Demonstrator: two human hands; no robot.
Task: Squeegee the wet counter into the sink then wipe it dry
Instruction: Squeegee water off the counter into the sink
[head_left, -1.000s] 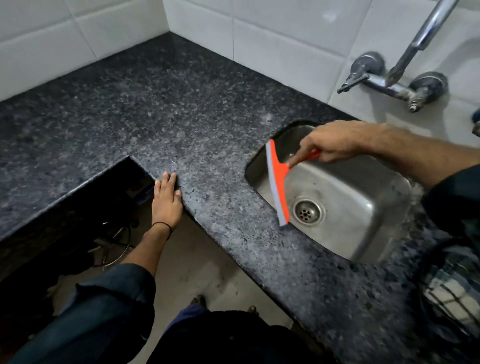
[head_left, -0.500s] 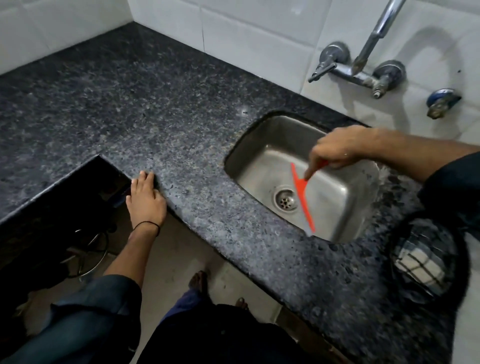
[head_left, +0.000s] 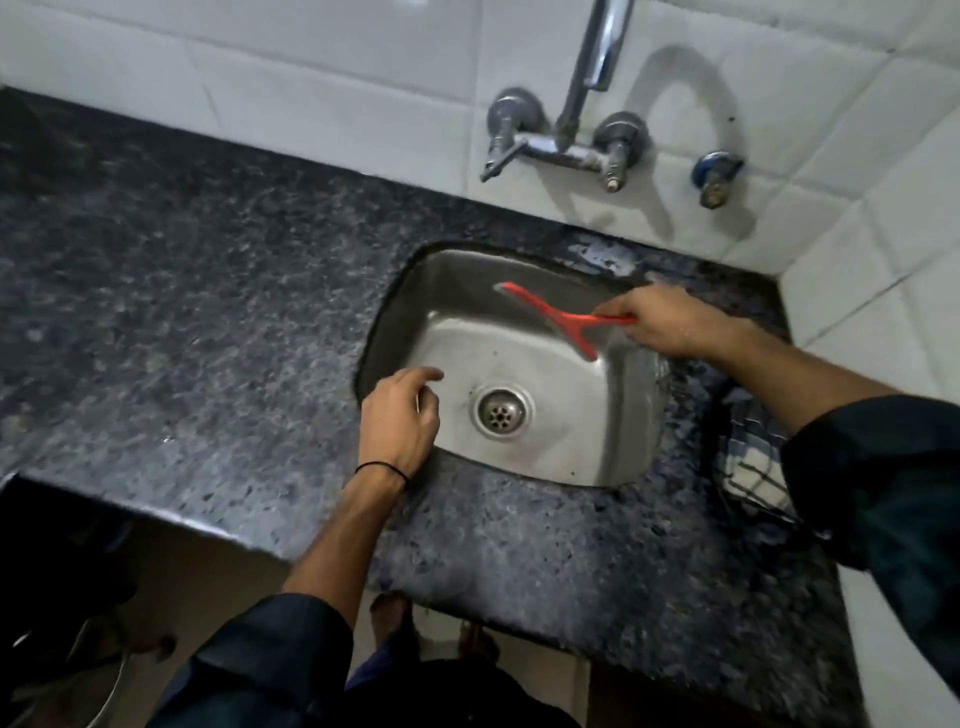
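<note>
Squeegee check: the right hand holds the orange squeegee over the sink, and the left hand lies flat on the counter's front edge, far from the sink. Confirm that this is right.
Not quite. The right hand does hold the orange squeegee over the sink, but the head view shows the left hand at the sink's left rim, fingers curled over the basin, not lying flat on the counter's front edge.

White glazed tiles (head_left: 322, 67) cover the back wall and turn the corner into a side wall (head_left: 883, 249) on the right. A chrome wall tap (head_left: 569, 150) with two valves is fixed to the tiles, its spout rising out of view, and a blue-capped valve (head_left: 716, 174) sits just beside it. Below the front edge lies a pale floor (head_left: 218, 577), dim and shadowed at the left.
</note>
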